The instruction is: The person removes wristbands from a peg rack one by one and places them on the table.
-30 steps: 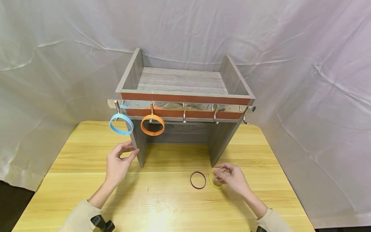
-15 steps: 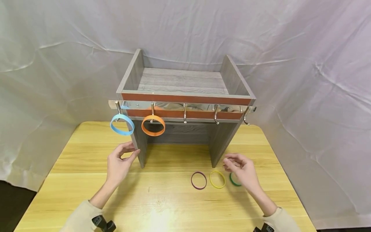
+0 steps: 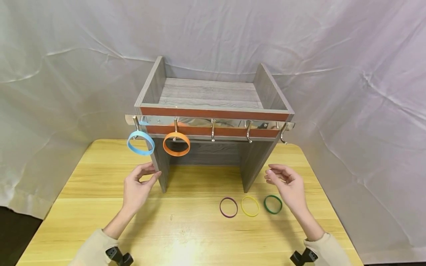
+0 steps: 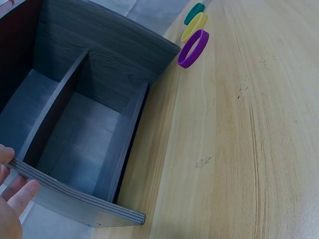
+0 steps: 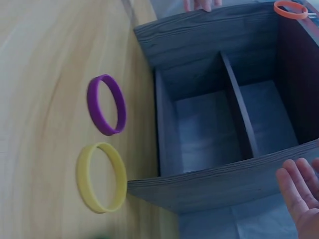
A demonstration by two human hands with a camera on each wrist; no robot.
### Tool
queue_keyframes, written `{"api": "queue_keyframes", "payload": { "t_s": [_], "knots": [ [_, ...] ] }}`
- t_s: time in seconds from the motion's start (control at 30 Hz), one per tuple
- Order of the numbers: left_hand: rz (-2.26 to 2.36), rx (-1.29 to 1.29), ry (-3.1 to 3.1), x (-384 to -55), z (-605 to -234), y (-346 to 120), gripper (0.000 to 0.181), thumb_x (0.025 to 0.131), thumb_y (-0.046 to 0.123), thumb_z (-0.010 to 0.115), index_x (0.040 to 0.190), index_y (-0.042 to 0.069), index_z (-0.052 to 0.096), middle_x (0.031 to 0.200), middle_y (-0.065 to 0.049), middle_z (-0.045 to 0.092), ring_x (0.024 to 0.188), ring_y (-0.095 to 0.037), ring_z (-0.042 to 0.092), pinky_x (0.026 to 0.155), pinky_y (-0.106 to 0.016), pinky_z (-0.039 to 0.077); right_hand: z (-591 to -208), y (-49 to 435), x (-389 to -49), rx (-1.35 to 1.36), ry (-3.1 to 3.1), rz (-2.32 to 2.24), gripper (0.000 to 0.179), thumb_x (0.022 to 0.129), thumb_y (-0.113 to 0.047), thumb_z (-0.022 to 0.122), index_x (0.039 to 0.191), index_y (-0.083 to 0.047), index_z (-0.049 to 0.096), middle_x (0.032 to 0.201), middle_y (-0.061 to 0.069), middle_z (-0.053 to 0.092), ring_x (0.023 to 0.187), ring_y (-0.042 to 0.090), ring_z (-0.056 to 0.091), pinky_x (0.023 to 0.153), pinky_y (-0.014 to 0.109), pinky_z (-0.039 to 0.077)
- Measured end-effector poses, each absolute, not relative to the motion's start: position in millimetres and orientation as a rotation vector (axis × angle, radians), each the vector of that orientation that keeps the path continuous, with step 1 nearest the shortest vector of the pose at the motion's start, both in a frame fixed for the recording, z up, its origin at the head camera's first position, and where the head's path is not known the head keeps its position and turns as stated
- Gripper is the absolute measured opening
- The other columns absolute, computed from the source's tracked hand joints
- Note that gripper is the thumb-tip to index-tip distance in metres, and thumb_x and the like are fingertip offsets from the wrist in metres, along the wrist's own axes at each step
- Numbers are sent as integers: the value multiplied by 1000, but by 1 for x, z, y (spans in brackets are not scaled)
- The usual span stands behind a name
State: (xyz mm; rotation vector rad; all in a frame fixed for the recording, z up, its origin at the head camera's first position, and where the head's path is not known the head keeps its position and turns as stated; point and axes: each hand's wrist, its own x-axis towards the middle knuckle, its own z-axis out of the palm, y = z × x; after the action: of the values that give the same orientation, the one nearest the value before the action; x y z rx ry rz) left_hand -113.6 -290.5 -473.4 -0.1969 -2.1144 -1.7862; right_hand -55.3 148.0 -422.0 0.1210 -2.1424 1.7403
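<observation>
A grey wooden hook rack (image 3: 213, 111) stands on the table. My left hand (image 3: 138, 186) grips the front edge of its left side panel, thumb in front; the left wrist view shows these fingers (image 4: 22, 196) at the panel. Off the outer side of the right panel, my right hand (image 3: 288, 186) hovers with loosely bent fingers and holds nothing. Nearest to it lies a green wristband (image 3: 265, 205); left of that are a yellow wristband (image 3: 242, 209) and a purple wristband (image 3: 220, 207). A blue wristband (image 3: 140, 152) and an orange wristband (image 3: 176, 153) hang from the two leftmost hooks.
Three more metal hooks, among them the middle hook (image 3: 213, 130), line the rail right of the orange wristband. Grey-white cloth (image 3: 359, 122) encloses the table (image 3: 186, 229) at the back and sides. The rack's lower part has an inner divider (image 4: 55, 107).
My right hand has moved right and farther back, away from the yellow wristband, uncovering first the yellow and then the green one. The left hand keeps its place on the panel.
</observation>
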Motion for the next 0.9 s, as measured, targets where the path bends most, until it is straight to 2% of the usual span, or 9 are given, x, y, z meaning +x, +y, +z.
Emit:
{"api": "queue_keyframes", "payload": {
  "t_s": [0.27, 0.5, 0.9],
  "knots": [
    [-1781, -204, -2105, -114, -473, -290, 32, 88, -13, 77, 118, -5, 73, 97, 29, 70, 89, 10, 70, 72, -10, 63, -414, 143, -61, 149, -2005, 1820, 21, 94, 11, 70, 113, 4, 73, 93, -5, 78, 79, 8, 77, 74, 25, 68],
    [-1777, -208, -2107, -113, -473, -290, 32, 88, -13, 76, 119, -5, 72, 97, 29, 70, 89, 10, 70, 72, -10, 63, -414, 136, -68, 116, -1917, 1846, 28, 89, 18, 72, 115, 22, 64, 91, -2, 79, 78, 7, 76, 73, 25, 68],
    [-1777, -204, -2109, -113, -473, -290, 30, 89, -10, 77, 118, -3, 73, 98, 28, 70, 89, 10, 70, 71, -10, 63, -418, 132, -77, 106, -1892, 1830, 26, 87, 19, 73, 112, 20, 66, 90, -3, 78, 77, 6, 75, 70, 24, 68]
  ]
}}
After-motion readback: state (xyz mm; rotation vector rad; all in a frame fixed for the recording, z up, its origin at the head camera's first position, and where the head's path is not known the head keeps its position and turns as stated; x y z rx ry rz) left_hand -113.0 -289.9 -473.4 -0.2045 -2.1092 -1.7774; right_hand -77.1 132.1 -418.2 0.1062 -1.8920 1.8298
